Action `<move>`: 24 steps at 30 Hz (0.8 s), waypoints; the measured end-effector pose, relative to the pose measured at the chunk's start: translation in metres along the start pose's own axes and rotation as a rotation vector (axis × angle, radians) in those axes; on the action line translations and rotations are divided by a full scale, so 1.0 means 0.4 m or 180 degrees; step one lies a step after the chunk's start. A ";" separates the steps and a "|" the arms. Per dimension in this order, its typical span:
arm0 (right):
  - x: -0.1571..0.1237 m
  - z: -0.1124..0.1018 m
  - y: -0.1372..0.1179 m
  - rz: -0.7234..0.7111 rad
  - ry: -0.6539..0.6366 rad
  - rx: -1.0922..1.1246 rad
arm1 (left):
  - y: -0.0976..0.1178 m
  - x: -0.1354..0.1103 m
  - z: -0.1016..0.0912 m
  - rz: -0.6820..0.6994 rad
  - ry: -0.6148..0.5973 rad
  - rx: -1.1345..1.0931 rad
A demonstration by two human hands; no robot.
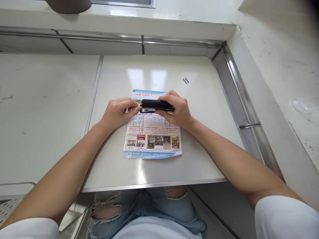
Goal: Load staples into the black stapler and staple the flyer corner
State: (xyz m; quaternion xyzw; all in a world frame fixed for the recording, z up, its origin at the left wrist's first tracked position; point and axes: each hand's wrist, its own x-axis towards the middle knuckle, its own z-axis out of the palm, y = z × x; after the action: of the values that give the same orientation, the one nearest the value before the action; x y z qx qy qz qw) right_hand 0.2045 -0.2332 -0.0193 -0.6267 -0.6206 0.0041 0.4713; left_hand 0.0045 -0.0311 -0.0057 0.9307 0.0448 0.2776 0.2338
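Note:
My right hand (pixel 175 107) is wrapped round a black stapler (pixel 152 104), held sideways with its front pointing left. At that front end, the thumb and fingertips of my left hand (pixel 124 109) are pinched together; what lies between them, if anything, is too small to make out. Under the stapler and both hands lies a printed sheet (pixel 154 132) with a blue border, red and black text and several photos along its lower part. Many staples run down its left side. Its lower right corner curls up.
Two short strips of staples (pixel 186 80) rest on the white table (pixel 204 139), to the upper right of the sheet. A metal-edged seam (pixel 96 79) divides the tabletop on the left. White ledges with metal rails border the far and right sides. A brown container (pixel 69 5) stands on the far ledge.

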 end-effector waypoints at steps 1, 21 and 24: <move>0.001 -0.002 0.003 0.0114 0.0136 -0.0065 | 0.001 0.004 0.003 -0.0077 -0.0019 0.0007; 0.023 -0.093 0.116 0.1099 0.0513 -0.1974 | -0.025 0.006 0.016 -0.0465 -0.0835 0.0501; 0.024 -0.099 0.125 0.1325 0.0440 -0.1951 | -0.029 0.008 0.012 -0.0380 -0.0701 0.0420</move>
State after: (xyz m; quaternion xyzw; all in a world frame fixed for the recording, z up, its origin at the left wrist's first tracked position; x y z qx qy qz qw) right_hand 0.2689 -0.2381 -0.0215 -0.8501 -0.4191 -0.1285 0.2917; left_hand 0.0105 -0.0223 -0.0130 0.9646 0.0924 0.1558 0.1917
